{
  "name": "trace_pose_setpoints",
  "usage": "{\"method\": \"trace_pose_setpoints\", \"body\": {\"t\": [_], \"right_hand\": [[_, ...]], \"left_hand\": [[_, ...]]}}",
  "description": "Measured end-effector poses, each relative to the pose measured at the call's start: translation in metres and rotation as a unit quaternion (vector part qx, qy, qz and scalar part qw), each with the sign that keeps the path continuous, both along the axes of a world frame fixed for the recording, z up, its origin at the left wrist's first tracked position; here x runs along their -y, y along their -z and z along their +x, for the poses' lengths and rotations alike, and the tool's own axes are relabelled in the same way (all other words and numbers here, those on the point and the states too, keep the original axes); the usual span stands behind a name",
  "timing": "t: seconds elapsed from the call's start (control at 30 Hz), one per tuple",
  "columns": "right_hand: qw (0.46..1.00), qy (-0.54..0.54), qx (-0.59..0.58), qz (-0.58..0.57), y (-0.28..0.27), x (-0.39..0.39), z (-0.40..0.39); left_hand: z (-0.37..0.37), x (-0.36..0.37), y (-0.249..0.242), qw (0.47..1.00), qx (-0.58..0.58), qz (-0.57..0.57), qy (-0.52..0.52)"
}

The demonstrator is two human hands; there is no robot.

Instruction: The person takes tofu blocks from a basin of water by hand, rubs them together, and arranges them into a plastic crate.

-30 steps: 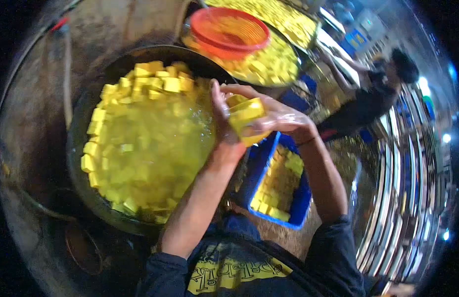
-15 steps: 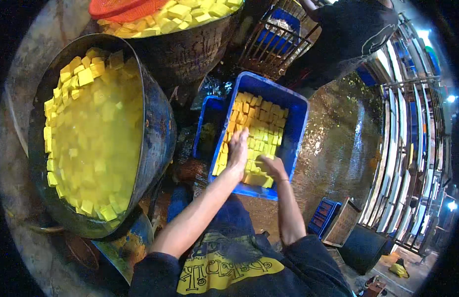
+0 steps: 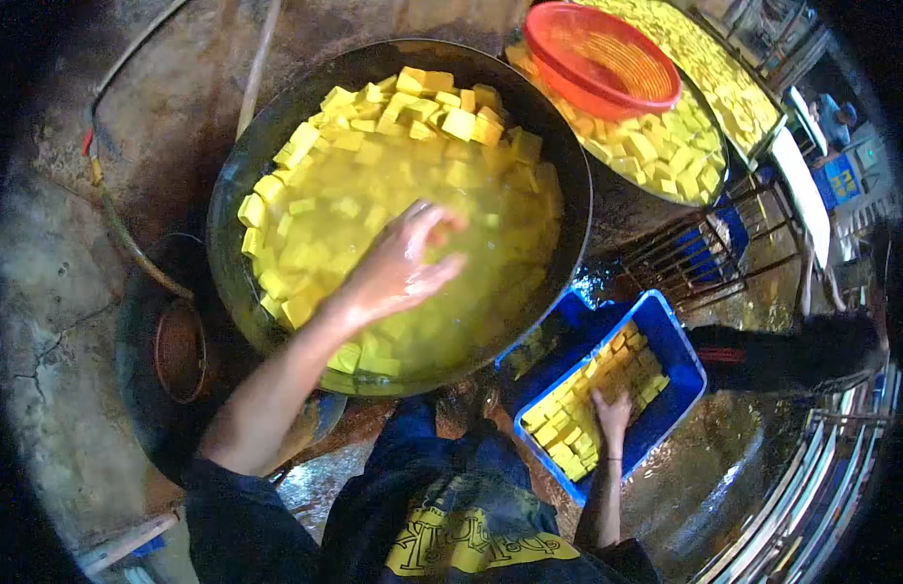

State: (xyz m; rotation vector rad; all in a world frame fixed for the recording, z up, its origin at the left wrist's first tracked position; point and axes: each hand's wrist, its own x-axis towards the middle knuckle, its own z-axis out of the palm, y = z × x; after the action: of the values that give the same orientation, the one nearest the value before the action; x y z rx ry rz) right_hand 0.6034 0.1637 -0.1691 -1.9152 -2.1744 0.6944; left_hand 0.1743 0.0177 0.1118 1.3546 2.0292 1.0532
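My left hand (image 3: 417,255) is over a big dark round pan (image 3: 580,243) of cloudy yellow liquid, its wet fingers curved and apart with nothing between them. Yellow tofu blocks (image 3: 459,124) are heaped along the pan's far and left rim, and others lie under the liquid. On the right, my right hand (image 3: 613,413) rests inside a blue plastic crate (image 3: 687,375), its fingers spread on rows of yellow tofu blocks (image 3: 568,423). The undersides of those fingers are hidden.
Behind stands a second pan of tofu with a red basket (image 3: 607,58) on top. Another blue crate (image 3: 539,341) sits between pan and crate. A metal rack (image 3: 700,248) and a person in dark clothes (image 3: 792,355) are at right. A hose (image 3: 121,219) runs along the left.
My left hand has moved from the blue crate to above the pan. My right hand stays in the crate. The view has swung left, so the pan now sits near the middle.
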Motion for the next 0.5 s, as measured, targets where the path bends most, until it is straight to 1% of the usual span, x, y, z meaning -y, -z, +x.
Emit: {"method": "trace_pose_setpoints", "body": {"t": [0.03, 0.07, 0.1, 0.13, 0.17, 0.2, 0.23, 0.3, 0.37, 0.4, 0.43, 0.5], "right_hand": [[0.987, -0.076, -0.092, 0.108, -0.074, -0.008, -0.049], [0.975, -0.097, -0.192, 0.052, -0.146, 0.002, -0.103], [0.951, -0.110, -0.287, -0.011, -0.218, 0.011, -0.156], [0.929, -0.229, -0.289, -0.030, -0.250, 0.023, -0.193], [0.890, -0.341, -0.298, -0.056, -0.283, 0.035, -0.230], [0.855, -0.458, -0.237, -0.063, -0.285, 0.043, -0.267], [0.805, -0.565, -0.170, -0.069, -0.280, 0.054, -0.296], [0.773, -0.633, 0.002, -0.043, -0.235, 0.086, -0.344], [0.691, -0.715, 0.099, 0.022, -0.186, 0.105, -0.370], [0.688, -0.717, 0.103, 0.029, -0.152, 0.104, -0.376], [0.628, -0.770, 0.103, 0.040, -0.116, 0.102, -0.381], [0.557, -0.822, 0.108, 0.046, -0.106, 0.105, -0.383]], "left_hand": [[-0.025, 0.020, 0.014, 0.995, -0.061, -0.068, 0.030], [-0.043, 0.039, 0.035, 0.986, -0.100, -0.121, 0.058], [-0.053, 0.054, 0.055, 0.971, -0.140, -0.174, 0.087], [-0.058, 0.063, 0.070, 0.973, -0.138, -0.166, 0.086], [-0.064, 0.072, 0.082, 0.943, -0.203, -0.235, 0.117], [-0.067, 0.079, 0.091, 0.903, -0.268, -0.302, 0.145], [-0.068, 0.085, 0.095, 0.905, -0.270, -0.294, 0.147], [-0.066, 0.093, 0.102, 0.896, -0.212, -0.343, 0.188], [-0.061, 0.086, 0.150, 0.831, -0.297, -0.430, 0.192], [-0.060, 0.087, 0.151, 0.857, -0.291, -0.381, 0.188], [-0.062, 0.087, 0.151, 0.882, -0.283, -0.331, 0.182], [-0.071, 0.089, 0.143, 0.892, -0.274, -0.316, 0.170]]}}
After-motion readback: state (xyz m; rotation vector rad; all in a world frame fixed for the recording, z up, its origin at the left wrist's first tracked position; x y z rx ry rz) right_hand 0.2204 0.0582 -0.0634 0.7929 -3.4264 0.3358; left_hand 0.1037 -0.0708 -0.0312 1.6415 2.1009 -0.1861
